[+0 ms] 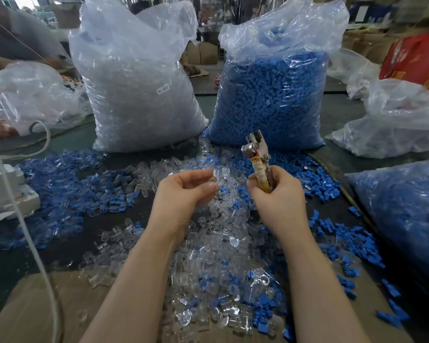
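1. At the far left, a white flexible cable [18, 211] is seen trailing over the dark work table [18, 263], beside scattered small blue plastic caps [67, 191].
2. Behind these, a tall transparent sack of clear plastic pieces [134, 95] is stood upright, with a matching sack of blue plastic pieces [270, 100] just to its right.
3. Left of centre, the left hand [183, 191] is held above the loose heap of clear plastic pieces [208, 243]. A small clear plastic fitting [217, 173] is pinched between thumb and curled fingertips. Its outline is lost against the heap, so its exact shape cannot be told.
4. Just to the right, the right hand [275, 194] is wrapped round the yellow-brown handle of a silver metal plier-like tool [256, 154]. The tool's head is pointed up and away, near the fitting but apart from it.
5. The step in hand is judged to be the presenting of a picked fitting to the tool. The next move calls for the fitting to be carried rightward, seated squarely in the tool's head, and the handles squeezed.
6. At the far right, another clear bag of blue pieces [406, 219] is laid on its side.
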`<state>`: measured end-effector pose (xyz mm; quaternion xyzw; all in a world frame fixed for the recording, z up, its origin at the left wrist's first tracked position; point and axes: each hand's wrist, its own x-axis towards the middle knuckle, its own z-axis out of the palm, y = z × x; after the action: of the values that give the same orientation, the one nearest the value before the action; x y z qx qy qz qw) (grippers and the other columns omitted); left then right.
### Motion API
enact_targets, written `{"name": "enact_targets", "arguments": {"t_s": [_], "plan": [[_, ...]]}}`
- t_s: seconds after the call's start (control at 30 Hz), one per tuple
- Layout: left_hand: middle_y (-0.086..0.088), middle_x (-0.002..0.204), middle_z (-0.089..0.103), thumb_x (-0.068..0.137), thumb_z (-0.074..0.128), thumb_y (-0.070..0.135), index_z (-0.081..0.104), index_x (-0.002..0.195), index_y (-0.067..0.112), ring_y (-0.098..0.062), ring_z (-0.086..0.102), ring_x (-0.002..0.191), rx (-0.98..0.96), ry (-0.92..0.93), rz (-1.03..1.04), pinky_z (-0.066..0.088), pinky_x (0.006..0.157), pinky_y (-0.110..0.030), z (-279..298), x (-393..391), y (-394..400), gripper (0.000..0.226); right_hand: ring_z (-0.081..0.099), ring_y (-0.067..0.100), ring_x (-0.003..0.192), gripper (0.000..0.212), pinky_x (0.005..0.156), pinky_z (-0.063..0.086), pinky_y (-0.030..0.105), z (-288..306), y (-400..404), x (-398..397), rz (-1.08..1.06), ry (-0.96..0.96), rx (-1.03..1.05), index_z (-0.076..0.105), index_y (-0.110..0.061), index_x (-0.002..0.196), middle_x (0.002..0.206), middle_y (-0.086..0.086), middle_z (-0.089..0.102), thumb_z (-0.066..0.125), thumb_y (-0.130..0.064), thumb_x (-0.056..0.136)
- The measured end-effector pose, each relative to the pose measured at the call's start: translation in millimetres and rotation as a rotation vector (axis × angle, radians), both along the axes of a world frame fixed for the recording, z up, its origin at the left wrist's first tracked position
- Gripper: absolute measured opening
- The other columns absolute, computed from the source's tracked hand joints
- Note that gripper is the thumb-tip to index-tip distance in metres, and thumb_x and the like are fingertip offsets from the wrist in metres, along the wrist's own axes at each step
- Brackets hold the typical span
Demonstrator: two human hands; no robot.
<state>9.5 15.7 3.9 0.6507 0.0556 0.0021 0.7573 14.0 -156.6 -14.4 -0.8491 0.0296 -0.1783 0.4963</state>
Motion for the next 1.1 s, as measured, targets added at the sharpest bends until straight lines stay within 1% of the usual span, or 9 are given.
{"name": "enact_targets", "arguments": {"t_s": [0.07,0.1,0.23,0.3,0.5,0.63,0.73,0.87,1.1], "plan": [[-0.006,0.091,0.077,0.079,0.073,-0.003,0.074,0.097,0.012,-0.02,0.074,0.09,0.008,0.02,0.043,0.059,0.074,-0.023,-2,0,0,0.024,0.049,0.014,0.059,0.012,0.058,0.045,0.036,1,2,0,0.04,-0.037,0.063,0.061,-0.02,0.08,0.064,-0.007,0.056,0.068,-0.027,0.088],[-0.006,0.09,0.077,0.078,0.074,-0.003,0.074,0.095,0.012,-0.021,0.074,0.089,0.001,0.026,0.065,0.059,0.074,-0.023,-2,0,0,0.023,0.046,0.01,0.057,0.012,0.056,0.043,0.034,1,3,0,0.059,-0.054,0.08,0.061,-0.02,0.081,0.062,-0.008,0.053,0.068,-0.026,0.088],[-0.009,0.089,0.076,0.076,0.075,-0.005,0.076,0.087,0.015,-0.021,0.073,0.086,-0.03,0.029,0.13,0.059,0.075,-0.026,-2,0,-2,0.023,0.044,0.002,0.052,0.01,0.051,0.036,0.016,1,5,-1,0.141,-0.099,0.121,0.061,-0.019,0.083,0.059,-0.017,0.054,0.068,-0.022,0.09],[-0.007,0.085,0.076,0.076,0.075,-0.006,0.076,0.085,0.016,-0.018,0.073,0.084,-0.067,0.036,0.126,0.059,0.073,-0.024,-1,-1,-4,0.023,0.044,0.002,0.052,0.01,0.05,0.035,0.014,1,6,-2,0.163,-0.117,0.117,0.061,-0.017,0.083,0.059,-0.02,0.054,0.068,-0.02,0.09],[-0.007,0.079,0.076,0.076,0.075,-0.003,0.071,0.092,0.007,-0.015,0.074,0.074,-0.148,0.064,0.112,0.057,0.062,-0.019,3,-2,-12,0.019,0.042,0.005,0.052,0.013,0.051,0.035,0.019,2,12,-2,0.185,-0.164,0.127,0.061,-0.014,0.084,0.058,-0.016,0.052,0.069,-0.022,0.09],[-0.007,0.074,0.075,0.078,0.075,0.0,0.072,0.086,0.006,-0.014,0.073,0.069,-0.152,0.072,0.076,0.057,0.058,-0.019,5,-5,-15,0.011,0.043,0.004,0.052,0.015,0.052,0.035,0.019,1,13,-2,0.186,-0.164,0.146,0.06,-0.014,0.083,0.059,-0.017,0.053,0.069,-0.025,0.09],[-0.008,0.074,0.075,0.081,0.073,0.0,0.071,0.084,0.006,-0.014,0.073,0.068,-0.168,0.07,0.059,0.057,0.057,-0.02,8,-6,-19,0.007,0.044,0.004,0.053,0.015,0.052,0.037,0.019,2,15,-3,0.192,-0.179,0.155,0.06,-0.015,0.083,0.06,-0.015,0.054,0.069,-0.025,0.09],[-0.01,0.077,0.076,0.08,0.074,0.0,0.073,0.082,0.007,-0.016,0.074,0.07,-0.164,0.068,0.056,0.056,0.056,-0.02,10,-6,-21,0.008,0.044,0.008,0.056,0.016,0.055,0.041,0.031,3,15,-4,0.179,-0.208,0.166,0.06,-0.012,0.083,0.06,-0.008,0.052,0.069,-0.022,0.09],[-0.013,0.079,0.076,0.079,0.076,0.0,0.074,0.083,0.006,-0.019,0.074,0.074,-0.11,-0.012,0.055,0.057,0.062,-0.022,13,-9,-24,0.008,0.047,0.014,0.058,0.016,0.056,0.043,0.039,4,19,-4,0.165,-0.218,0.173,0.059,-0.011,0.083,0.063,-0.001,0.054,0.069,-0.022,0.09]]}}
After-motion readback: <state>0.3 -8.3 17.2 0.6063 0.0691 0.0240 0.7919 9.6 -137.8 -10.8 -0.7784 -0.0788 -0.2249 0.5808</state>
